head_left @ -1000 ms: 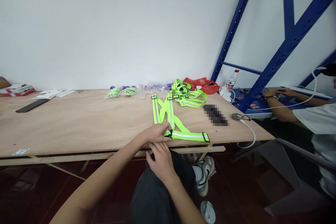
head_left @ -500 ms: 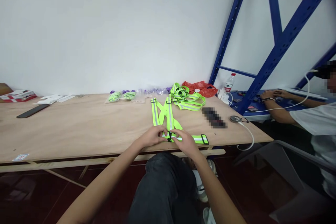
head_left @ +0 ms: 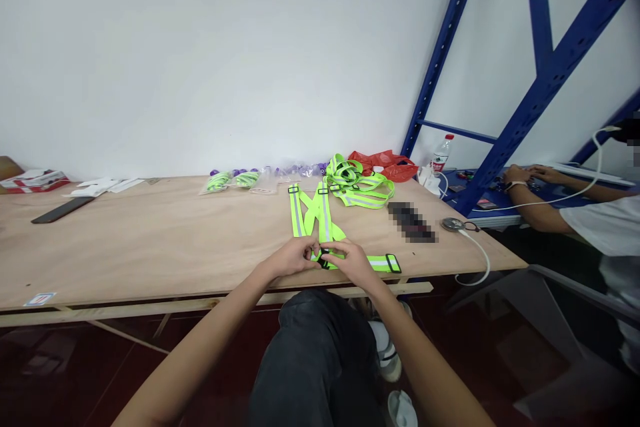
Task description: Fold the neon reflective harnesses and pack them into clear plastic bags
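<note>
Ok, both hands are on the near edge of the table [head_left: 150, 240], dead ahead at your 12. Your left hand [head_left: 293, 257] is narrowed to a pinch, fingertips on the waist strap of the hi-vis vest [head_left: 320, 217]. Your right hand [head_left: 353, 259] meets it from 3 o'clock, thumb and fingers closed on the same strap, right at the small black buckle [head_left: 324, 257] btwn them. The vest lies flat. Its two shoulder straps cross and run away from you toward 12, and the waist strap trails off to 3 o'clock, ending in a second black slider [head_left: 393, 263] near the table edge. Step in hand, as I read it: fiddly work at that buckle, w/ both hands pinching and nothing lifted off the board. Whatever you do next there calls for a steady left pinch to hold the strap flat, and small fingertip moves from the right, no big pulls, or the crossed straps will skew. Around you: a loose heap of vests [head_left: 357, 187] at 1 o'clock w/ a red bag [head_left: 385, 163] just behind it, and bagged vests [head_left: 233, 179] at 11 by the wall. A dark blurred item [head_left: 413, 221] and a round gadget [head_left: 451, 223] on a white cable sit at 2. Further right at 2-3 there's a water bottle [head_left: 441, 153] and a co-worker's hand [head_left: 515, 175] on a blue bench, well apart from yours.
</note>
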A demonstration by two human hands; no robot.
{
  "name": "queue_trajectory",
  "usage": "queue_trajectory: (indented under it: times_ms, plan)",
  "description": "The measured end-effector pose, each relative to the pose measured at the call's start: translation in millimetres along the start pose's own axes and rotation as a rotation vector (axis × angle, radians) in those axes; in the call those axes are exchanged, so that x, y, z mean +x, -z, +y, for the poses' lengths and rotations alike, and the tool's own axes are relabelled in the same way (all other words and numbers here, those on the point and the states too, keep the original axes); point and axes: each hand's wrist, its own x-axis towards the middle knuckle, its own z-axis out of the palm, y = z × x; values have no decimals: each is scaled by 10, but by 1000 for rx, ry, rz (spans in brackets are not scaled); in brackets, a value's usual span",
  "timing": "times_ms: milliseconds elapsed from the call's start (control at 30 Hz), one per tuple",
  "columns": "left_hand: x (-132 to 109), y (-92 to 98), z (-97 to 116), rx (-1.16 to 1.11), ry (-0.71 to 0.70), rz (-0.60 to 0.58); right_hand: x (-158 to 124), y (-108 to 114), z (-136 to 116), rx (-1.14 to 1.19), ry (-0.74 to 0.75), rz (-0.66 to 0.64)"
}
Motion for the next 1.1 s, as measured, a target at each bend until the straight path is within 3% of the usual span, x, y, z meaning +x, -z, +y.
queue_trajectory:
  times_ms: [267,533,800,1100]
  plan:
    - [-8,-22,-18,-38,32,24,34,-45,-74,96,38,-35]
    - [-1,-14,11,-63,23,-7,23,-40,-70,82,88,-24]
    - [33,43,81,-33,7,-83,35,-10,-97,81,71,-111]
    - [23,42,84,103,-37,-2,72,-19,-45,177,27,-139]
